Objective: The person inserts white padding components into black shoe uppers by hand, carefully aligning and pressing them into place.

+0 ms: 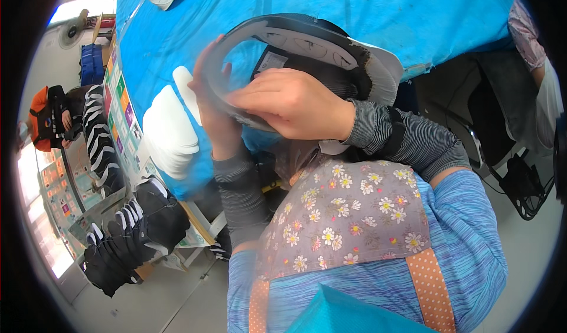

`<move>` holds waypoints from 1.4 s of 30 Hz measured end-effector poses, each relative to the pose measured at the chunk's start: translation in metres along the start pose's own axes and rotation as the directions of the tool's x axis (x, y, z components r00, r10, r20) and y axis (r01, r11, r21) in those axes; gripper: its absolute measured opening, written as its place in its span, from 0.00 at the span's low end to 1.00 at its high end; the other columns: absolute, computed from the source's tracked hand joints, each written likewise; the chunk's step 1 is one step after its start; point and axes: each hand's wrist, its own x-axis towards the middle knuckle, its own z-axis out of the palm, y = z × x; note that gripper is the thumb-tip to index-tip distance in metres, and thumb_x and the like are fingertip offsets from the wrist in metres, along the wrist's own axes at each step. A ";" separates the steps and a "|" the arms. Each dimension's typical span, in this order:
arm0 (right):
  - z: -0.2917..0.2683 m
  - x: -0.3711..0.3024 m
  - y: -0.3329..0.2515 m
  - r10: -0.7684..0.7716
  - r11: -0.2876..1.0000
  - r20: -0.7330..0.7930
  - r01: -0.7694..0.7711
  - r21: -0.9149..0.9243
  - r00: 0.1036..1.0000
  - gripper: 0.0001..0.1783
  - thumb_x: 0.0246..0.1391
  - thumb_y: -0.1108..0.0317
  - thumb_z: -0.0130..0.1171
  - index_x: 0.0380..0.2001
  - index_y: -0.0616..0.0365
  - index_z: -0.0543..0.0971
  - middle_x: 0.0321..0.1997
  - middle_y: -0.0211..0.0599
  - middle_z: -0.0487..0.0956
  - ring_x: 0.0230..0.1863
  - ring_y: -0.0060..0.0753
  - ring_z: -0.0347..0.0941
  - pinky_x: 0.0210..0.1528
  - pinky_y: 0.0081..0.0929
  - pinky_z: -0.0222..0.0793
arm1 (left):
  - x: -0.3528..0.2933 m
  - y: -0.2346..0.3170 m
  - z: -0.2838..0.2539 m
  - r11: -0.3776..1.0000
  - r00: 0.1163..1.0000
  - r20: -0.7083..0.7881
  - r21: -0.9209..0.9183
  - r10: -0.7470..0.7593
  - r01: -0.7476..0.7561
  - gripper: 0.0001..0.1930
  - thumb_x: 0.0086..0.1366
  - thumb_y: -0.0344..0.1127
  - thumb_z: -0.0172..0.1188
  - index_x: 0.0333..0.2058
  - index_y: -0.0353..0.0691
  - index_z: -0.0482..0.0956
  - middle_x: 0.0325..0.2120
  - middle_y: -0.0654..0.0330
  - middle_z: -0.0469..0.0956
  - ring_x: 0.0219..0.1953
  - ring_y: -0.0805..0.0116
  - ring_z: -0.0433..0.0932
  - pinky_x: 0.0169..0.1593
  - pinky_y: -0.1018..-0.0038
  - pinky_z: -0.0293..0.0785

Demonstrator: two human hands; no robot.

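Both hands' grip closes on a black-and-white shoe upper (307,49), left hand (215,105) cupping its curved rim, right hand (289,102) pressing fingers across it above the blue worktop's (413,14) near edge, where uneven pressure could crease it.

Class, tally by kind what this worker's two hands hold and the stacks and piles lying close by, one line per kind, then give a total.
Shoe upper held in both hands: 1
Stack of white insoles: 1
Piles of black-and-white shoe uppers: 2
Total: 4
The left hand and right hand both grip the shoe upper.
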 end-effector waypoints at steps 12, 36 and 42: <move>0.004 -0.004 -0.001 0.001 1.000 0.021 -0.001 0.015 1.000 0.22 0.45 0.78 0.60 0.48 0.61 0.82 0.43 0.42 0.85 0.43 0.46 0.81 0.47 0.37 0.77 | -0.017 -0.004 0.005 0.995 0.995 -0.095 0.101 0.033 -0.023 0.35 0.78 0.64 0.28 0.65 0.42 0.66 0.63 0.59 0.68 0.64 0.64 0.66 0.66 0.59 0.60; -0.071 0.031 -0.036 -0.012 0.873 0.391 0.200 -0.445 0.920 0.13 0.45 0.71 0.63 0.38 0.58 0.81 0.49 0.38 0.80 0.49 0.41 0.78 0.51 0.36 0.73 | -0.040 0.004 0.011 0.960 0.940 -0.266 0.238 0.213 -0.150 0.44 0.72 0.73 0.28 0.70 0.39 0.56 0.65 0.48 0.65 0.67 0.56 0.63 0.68 0.58 0.56; -0.102 0.089 -0.042 -0.072 0.799 0.318 0.245 -0.549 0.945 0.08 0.45 0.71 0.64 0.31 0.59 0.81 0.33 0.41 0.80 0.38 0.44 0.80 0.39 0.36 0.76 | -0.065 0.017 0.022 0.913 0.985 -0.059 0.388 0.161 -0.126 0.52 0.56 0.27 0.68 0.73 0.38 0.44 0.73 0.51 0.48 0.74 0.54 0.49 0.72 0.56 0.51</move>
